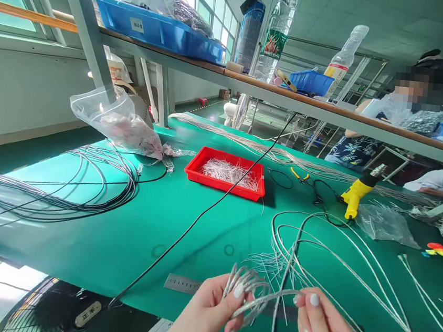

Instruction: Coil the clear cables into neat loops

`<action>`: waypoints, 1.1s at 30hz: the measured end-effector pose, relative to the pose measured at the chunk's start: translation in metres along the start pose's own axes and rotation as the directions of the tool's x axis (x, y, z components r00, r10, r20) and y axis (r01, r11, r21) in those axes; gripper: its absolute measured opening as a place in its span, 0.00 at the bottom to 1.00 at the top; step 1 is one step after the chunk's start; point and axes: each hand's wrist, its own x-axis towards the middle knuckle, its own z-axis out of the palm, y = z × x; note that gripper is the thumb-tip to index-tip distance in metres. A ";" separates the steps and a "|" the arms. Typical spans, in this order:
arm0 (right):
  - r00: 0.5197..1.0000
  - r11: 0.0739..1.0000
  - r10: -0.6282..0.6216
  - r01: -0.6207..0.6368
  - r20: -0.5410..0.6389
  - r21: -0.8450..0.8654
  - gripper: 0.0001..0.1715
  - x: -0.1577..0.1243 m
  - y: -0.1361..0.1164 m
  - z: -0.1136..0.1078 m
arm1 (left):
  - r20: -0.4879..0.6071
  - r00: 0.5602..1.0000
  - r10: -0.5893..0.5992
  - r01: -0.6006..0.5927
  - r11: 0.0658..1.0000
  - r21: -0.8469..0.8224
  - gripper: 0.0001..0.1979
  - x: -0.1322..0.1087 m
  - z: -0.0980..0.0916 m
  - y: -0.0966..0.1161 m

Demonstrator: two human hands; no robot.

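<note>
My left hand (204,307) grips a looped bunch of silver braided wires (246,287) at the bottom centre. My right hand (321,324) pinches one wire of that bunch (266,300) between thumb and fingers. More long silver wires (355,285) spread across the green work mat (129,246) to the right of my hands. A steel ruler (181,284) lies just left of my left hand. A black cable (186,236) runs across the mat behind it.
Farther along the mat are a red tray (222,158) of cut wires, yellow-handled pliers (298,175), a yellow heat gun (355,193), a wire coil (64,186) and plastic bags. A shelf (292,91) with blue trays crosses above. A co-worker (353,151) sits beyond it. A fan (43,311) stands below the mat's near edge.
</note>
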 end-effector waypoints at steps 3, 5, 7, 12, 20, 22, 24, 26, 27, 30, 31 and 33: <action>0.992 0.997 -0.035 0.044 -0.117 0.069 0.36 0.006 0.005 0.013 | 0.023 0.998 -0.066 0.067 0.994 -0.085 0.21 0.000 -0.001 -0.002; 0.986 0.994 -0.109 0.104 -0.127 -0.046 0.36 0.010 0.007 0.018 | 0.031 0.995 -0.096 0.099 0.985 -0.142 0.20 0.001 -0.003 -0.004; 0.974 0.966 -0.184 0.154 -0.130 -0.209 0.38 0.014 0.008 0.019 | 0.054 0.992 -0.112 0.121 0.971 -0.208 0.20 0.003 -0.007 -0.004; 0.905 0.847 -0.380 0.259 -0.189 -0.464 0.35 0.017 0.005 0.022 | 0.097 0.993 -0.073 0.101 0.941 -0.323 0.18 0.002 -0.014 -0.004; 0.963 0.950 -0.111 0.176 0.247 -0.257 0.30 0.022 0.011 0.028 | -0.031 0.989 0.144 -0.131 0.762 -0.634 0.05 0.000 -0.034 0.016; 0.889 0.988 0.043 0.029 0.457 -0.149 0.30 0.023 0.019 0.027 | -0.164 0.965 0.203 -0.259 0.661 -0.704 0.06 0.000 -0.043 0.029; 0.854 0.989 0.084 -0.009 0.514 -0.146 0.30 0.027 0.029 0.023 | -0.278 0.936 0.213 -0.351 0.588 -0.729 0.12 -0.001 -0.053 0.041; 0.905 0.977 0.018 0.076 0.425 -0.201 0.24 0.032 0.040 0.016 | -0.345 0.920 0.185 -0.387 0.571 -0.724 0.17 -0.004 -0.061 0.051; 0.933 0.952 -0.067 0.166 0.355 -0.258 0.21 0.035 0.044 0.011 | -0.371 0.914 0.163 -0.393 0.579 -0.714 0.17 -0.005 -0.065 0.054; 0.824 0.662 -0.525 0.554 0.215 -0.505 0.14 0.040 0.046 0.002 | -0.483 0.869 0.110 -0.428 0.657 -0.621 0.13 -0.007 -0.071 0.055; 0.701 0.486 -0.676 0.656 0.227 -0.577 0.11 0.040 0.043 0.001 | -0.528 0.841 0.116 -0.447 0.701 -0.557 0.10 -0.007 -0.072 0.054; 0.436 0.148 -0.842 0.752 0.317 -0.642 0.07 0.037 0.031 0.004 | -0.596 0.780 0.189 -0.471 0.805 -0.360 0.05 -0.006 -0.072 0.047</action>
